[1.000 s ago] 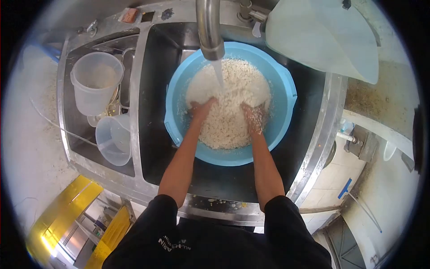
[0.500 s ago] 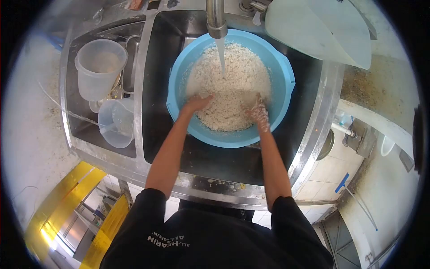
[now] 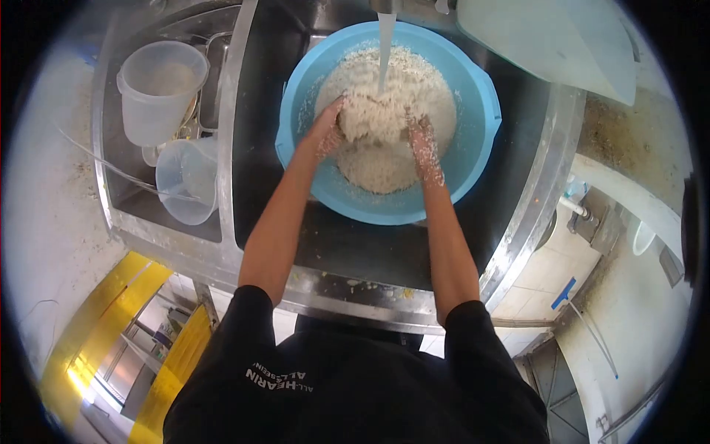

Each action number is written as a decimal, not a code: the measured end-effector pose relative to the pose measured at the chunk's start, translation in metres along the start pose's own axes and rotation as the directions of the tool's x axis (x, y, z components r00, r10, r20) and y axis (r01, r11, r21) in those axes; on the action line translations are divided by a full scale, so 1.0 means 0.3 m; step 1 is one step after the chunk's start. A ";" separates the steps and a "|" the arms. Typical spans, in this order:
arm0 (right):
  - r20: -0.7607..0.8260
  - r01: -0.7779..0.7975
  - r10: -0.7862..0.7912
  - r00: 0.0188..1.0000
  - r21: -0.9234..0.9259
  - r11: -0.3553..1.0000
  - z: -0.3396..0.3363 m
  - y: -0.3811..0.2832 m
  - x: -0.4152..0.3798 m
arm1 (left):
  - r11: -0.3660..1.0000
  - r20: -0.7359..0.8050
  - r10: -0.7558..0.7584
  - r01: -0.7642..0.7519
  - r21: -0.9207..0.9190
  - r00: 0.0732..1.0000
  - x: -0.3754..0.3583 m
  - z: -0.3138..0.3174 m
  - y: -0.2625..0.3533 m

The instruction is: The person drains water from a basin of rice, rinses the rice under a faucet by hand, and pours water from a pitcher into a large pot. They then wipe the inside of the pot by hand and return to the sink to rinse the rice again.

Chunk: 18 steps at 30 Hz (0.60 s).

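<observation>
A large light-blue basin (image 3: 479, 111) sits in the sink with a mass of wet white rice (image 3: 376, 169) inside. My left hand (image 3: 328, 131) is cupped at the left of a raised, motion-blurred heap of rice. On the opposite side my right hand (image 3: 423, 144) cups the same heap, with grains stuck to its back and wrist. Fingertips of both hands are partly buried in the grains. Above, water (image 3: 385, 52) runs from the faucet (image 3: 386, 6) onto the rice.
The dark sink bowl (image 3: 355, 255) surrounds the basin. In the left bowl stand a translucent bucket (image 3: 155, 111) and a tilted clear container (image 3: 181, 194). A large pale translucent sheet-like piece (image 3: 551, 41) hangs over the right rear rim. A blue squeegee (image 3: 563, 294) is at lower right.
Both hands have moved from resting in the rice to cupping a raised heap of it between them. The whole view has shifted slightly, so the basin appears higher.
</observation>
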State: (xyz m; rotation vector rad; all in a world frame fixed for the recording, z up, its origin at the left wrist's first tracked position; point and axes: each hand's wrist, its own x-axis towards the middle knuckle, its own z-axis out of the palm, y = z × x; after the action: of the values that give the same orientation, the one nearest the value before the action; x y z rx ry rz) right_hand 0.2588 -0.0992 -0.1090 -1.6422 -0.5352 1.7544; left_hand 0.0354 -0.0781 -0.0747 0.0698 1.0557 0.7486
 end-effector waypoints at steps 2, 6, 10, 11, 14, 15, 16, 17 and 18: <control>0.094 0.212 -0.190 0.977 -0.456 0.865 -0.027 -0.013 -0.036 | 0.722 -0.217 0.035 0.126 0.681 0.975 -0.042 -0.033 0.062; -0.015 0.007 -0.104 0.994 -0.977 0.214 0.004 0.111 -0.161 | 0.422 -0.178 -0.117 0.212 0.882 0.977 -0.051 -0.050 -0.079; -0.253 -0.216 0.014 0.967 -0.795 0.567 -0.012 0.428 -0.026 | 0.621 -0.345 0.047 0.243 0.745 0.938 0.164 -0.205 -0.393; -0.307 -0.262 0.050 0.950 -0.700 0.664 -0.007 0.433 -0.035 | 0.629 -0.300 0.103 0.171 0.758 0.948 0.161 -0.201 -0.412; 0.193 0.135 -0.065 0.979 -0.370 0.919 0.020 0.318 -0.094 | 0.925 -0.354 -0.091 0.211 0.317 0.931 0.094 -0.084 -0.341; 0.109 -0.124 0.111 0.988 0.121 0.985 0.094 0.233 -0.103 | 0.927 -0.353 -0.079 0.199 0.319 0.932 0.069 -0.038 -0.268; 0.123 -0.327 0.318 0.940 0.590 0.738 0.142 0.165 -0.128 | 0.979 -0.246 -0.142 0.172 0.107 0.959 0.023 0.000 -0.206; 0.122 -0.339 0.335 0.934 0.592 0.731 0.151 0.100 -0.159 | 0.978 -0.131 -0.188 0.173 -0.116 0.973 -0.027 0.024 -0.170; 0.078 -0.284 0.286 0.955 0.518 0.807 0.148 0.027 -0.191 | 0.973 -0.144 -0.211 0.194 -0.122 0.967 -0.068 0.037 -0.136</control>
State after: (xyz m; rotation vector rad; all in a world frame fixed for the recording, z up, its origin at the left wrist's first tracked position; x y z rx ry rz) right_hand 0.2128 -0.1388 -0.0685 -1.3713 0.2108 1.8907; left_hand 0.0600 -0.1178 -0.0695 -0.1899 1.1501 0.6308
